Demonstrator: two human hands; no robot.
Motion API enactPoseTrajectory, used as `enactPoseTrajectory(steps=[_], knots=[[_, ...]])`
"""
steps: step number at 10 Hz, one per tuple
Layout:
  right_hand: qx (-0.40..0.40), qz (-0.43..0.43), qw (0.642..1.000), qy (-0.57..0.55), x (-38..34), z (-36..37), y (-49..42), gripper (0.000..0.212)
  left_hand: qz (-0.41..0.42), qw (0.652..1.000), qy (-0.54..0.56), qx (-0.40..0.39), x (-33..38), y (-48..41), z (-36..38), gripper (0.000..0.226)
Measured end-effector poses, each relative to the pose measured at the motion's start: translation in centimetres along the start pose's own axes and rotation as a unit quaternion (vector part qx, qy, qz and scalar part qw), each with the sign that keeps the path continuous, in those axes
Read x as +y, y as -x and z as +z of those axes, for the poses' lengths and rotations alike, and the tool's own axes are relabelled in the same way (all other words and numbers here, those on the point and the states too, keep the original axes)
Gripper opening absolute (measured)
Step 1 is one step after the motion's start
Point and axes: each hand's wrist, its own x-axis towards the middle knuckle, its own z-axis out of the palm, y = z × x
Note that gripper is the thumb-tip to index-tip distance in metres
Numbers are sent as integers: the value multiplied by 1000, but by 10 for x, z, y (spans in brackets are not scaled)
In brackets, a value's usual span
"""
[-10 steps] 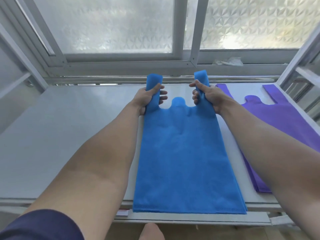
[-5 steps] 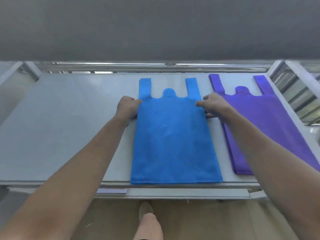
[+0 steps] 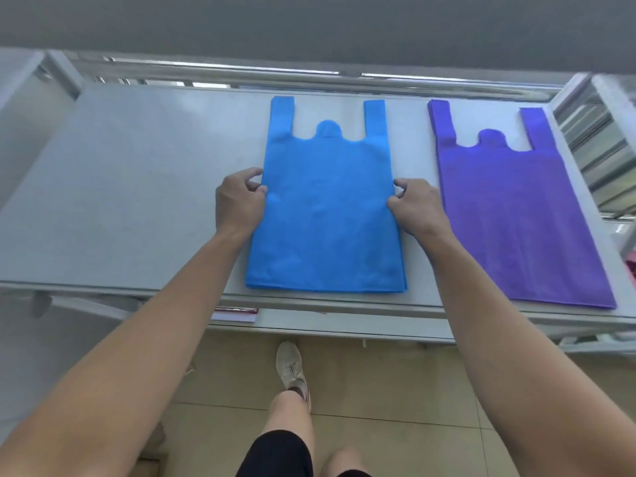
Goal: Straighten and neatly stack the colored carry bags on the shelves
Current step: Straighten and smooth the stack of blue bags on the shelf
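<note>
A stack of blue carry bags (image 3: 327,218) lies flat on the grey shelf (image 3: 120,201), handles pointing toward the back. My left hand (image 3: 237,201) pinches its left side edge about halfway down, fingers curled. My right hand (image 3: 416,204) pinches the right side edge at the same height. A stack of purple carry bags (image 3: 516,218) lies flat just to the right, handles also toward the back, a narrow gap apart from the blue one.
The grey underside of a higher shelf (image 3: 309,25) fills the top of the view. Metal rails (image 3: 275,72) run along the back, uprights stand at both ends. A pink-edged item (image 3: 234,315) sits under the front lip. My leg and shoe (image 3: 290,366) stand on the tiled floor.
Both hands let go of the blue handles and slid down the bag's sides to mid-height. My head dropped, so the window gave way to the upper shelf's underside.
</note>
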Motion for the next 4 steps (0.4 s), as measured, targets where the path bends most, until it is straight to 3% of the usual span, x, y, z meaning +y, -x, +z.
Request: enactPoseTrajectory(steps=[1, 4], knots=[[17, -6, 1000, 7, -3, 0, 0, 30, 6, 1000, -1, 12, 2, -4, 3, 39], [53, -13, 998, 42, -3, 7, 4, 33, 26, 999, -32, 17, 5, 1, 5, 19]])
